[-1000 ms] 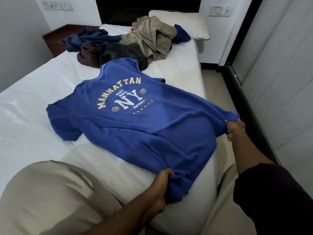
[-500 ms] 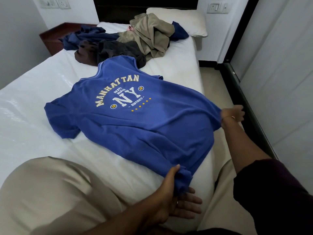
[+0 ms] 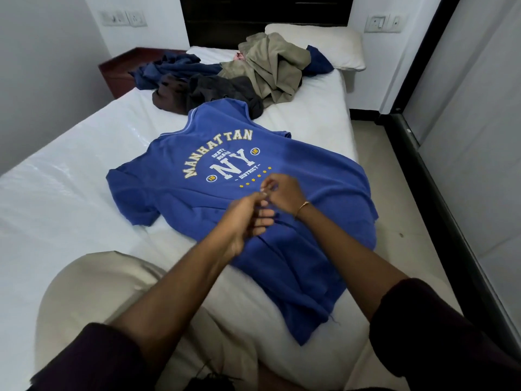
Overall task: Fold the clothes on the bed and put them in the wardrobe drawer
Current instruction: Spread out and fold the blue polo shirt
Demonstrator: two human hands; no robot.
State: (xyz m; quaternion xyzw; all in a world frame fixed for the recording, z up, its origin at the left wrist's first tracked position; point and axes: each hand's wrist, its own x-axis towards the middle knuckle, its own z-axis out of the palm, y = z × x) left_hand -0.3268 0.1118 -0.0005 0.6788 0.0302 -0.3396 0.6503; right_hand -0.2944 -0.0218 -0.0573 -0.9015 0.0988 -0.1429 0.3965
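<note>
A blue "MANHATTAN NY" T-shirt lies spread flat, print up, across the white bed; its hem hangs over the near right edge. Both my hands hover over the shirt's middle, just below the print, and touch each other. My left hand has its fingers curled, thumb against forefinger. My right hand, with a thin bangle at the wrist, also has curled fingers that meet the left fingertips. I see nothing held in either hand, and both are slightly blurred.
A heap of unfolded clothes, khaki, navy and dark brown, lies at the head of the bed beside a white pillow. A wooden bedside table stands at the back left. A grey sliding wardrobe door lines the right, across a narrow floor strip.
Both hands have let go of the shirt's hem corners and moved inward to meet over its middle. The shirt now lies flat, and the view has shifted closer.
</note>
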